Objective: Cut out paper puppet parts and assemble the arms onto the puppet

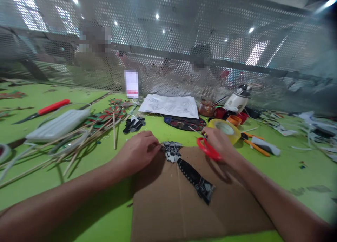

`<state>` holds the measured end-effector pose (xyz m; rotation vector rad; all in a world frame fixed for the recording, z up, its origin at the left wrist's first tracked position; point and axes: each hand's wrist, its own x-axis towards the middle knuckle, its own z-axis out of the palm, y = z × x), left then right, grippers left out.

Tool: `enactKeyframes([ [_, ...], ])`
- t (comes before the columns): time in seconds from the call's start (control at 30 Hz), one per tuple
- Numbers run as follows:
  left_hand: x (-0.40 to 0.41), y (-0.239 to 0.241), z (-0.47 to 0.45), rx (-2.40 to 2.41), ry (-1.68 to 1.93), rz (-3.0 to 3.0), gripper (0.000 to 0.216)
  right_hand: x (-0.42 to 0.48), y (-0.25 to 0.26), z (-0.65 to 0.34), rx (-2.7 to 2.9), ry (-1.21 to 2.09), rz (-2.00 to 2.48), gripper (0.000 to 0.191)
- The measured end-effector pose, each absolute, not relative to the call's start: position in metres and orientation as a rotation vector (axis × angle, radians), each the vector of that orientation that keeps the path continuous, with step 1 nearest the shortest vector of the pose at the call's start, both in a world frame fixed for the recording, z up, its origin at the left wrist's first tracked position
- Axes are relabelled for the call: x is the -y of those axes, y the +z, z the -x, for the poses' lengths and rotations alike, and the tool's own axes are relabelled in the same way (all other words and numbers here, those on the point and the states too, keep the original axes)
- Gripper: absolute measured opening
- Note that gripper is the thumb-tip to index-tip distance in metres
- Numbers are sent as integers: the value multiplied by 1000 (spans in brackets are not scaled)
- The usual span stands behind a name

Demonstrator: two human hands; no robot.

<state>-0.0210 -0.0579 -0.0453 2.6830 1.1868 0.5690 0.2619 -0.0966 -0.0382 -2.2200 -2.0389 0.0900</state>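
Note:
A black, white and grey cut-out figure [193,173], like a flat puppet piece, lies slantwise on a sheet of brown cardboard [160,207]. My left hand [140,150] is closed, its thumb and fingertips pinched at the figure's upper left edge; the exact contact is partly hidden. Scissors with red handles [210,150] are in my right hand [217,140], above the cardboard's upper right edge. Their thin blades point up and left, away from the figure, towards a dark paint palette [184,123].
Thin wooden sticks [76,145], a face mask [59,124] and a red-handled knife [47,108] lie left. A drawing [170,106] and upright phone [131,83] stand before a perforated metal screen. Rightward are a tape roll [225,129], paint pots [233,120] and orange-handled pliers [259,145].

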Motion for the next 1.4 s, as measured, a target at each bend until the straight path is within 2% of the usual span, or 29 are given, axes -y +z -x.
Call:
enactKeyframes([
  [0.1, 52, -48, 21, -1136, 533, -2721, 27, 92, -38, -258, 2069, 16, 2221, 19],
  [0.27, 54, -48, 16, -1034, 526, -2732, 29, 92, -36, -257, 2094, -6, 2197, 32],
  [0.53, 47, -45, 21, -950, 515, -2770, 32, 90, -35, -261, 2119, 50, 2156, 34],
  [0.87, 42, -24, -12, -884, 136, -2793, 52, 91, -38, -260, 2051, 66, 2097, 34],
  [1.23, 35, -48, -10, -876, 462, -2520, 43, 83, -49, -257, 1908, 39, 1940, 42],
  [1.4, 29, -50, -8, -913, 550, -2242, 32, 74, -33, -274, 1873, 14, 1909, 36],
])
